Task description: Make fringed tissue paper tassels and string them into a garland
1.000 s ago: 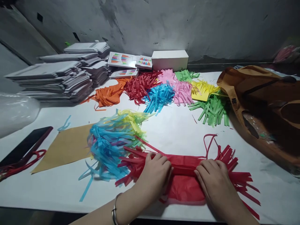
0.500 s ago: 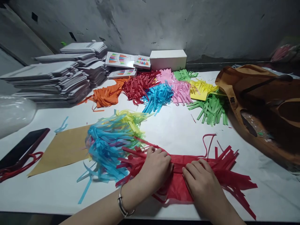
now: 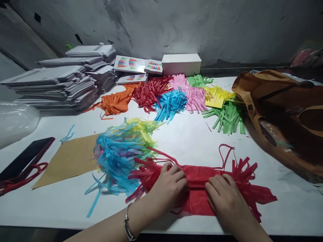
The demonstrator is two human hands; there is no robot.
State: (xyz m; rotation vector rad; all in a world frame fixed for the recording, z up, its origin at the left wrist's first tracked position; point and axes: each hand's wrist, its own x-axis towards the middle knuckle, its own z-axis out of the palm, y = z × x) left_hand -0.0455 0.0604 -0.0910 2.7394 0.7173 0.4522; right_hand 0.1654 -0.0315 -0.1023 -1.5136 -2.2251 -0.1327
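Note:
A red fringed tissue paper sheet [image 3: 199,206] lies across the front of the table, its cut strips fanning out at both ends. A narrow fold runs along its middle. My left hand [image 3: 173,184] presses curled fingers onto this fold from the left, a metal bangle on its wrist. On the other side of the fold's middle, my right hand [image 3: 222,195] grips the paper with bent fingers; both thumbs are hidden. Beside the red strips, a bunch of blue and yellow tissue strips [image 3: 117,158] rests partly over a tan sheet [image 3: 68,161].
Toward the back lie orange [image 3: 116,102], dark red [image 3: 151,94], blue [image 3: 170,104], pink, yellow and green [image 3: 228,116] fringed bundles. Paper stacks [image 3: 55,87] and a phone [image 3: 26,158] are at left. A white box [image 3: 181,64] stands by the wall; a brown bag [image 3: 285,124] occupies the right.
Both hands have shifted slightly to the right on the red tissue paper and sit a little farther apart. The fold between them lies slightly nearer to me.

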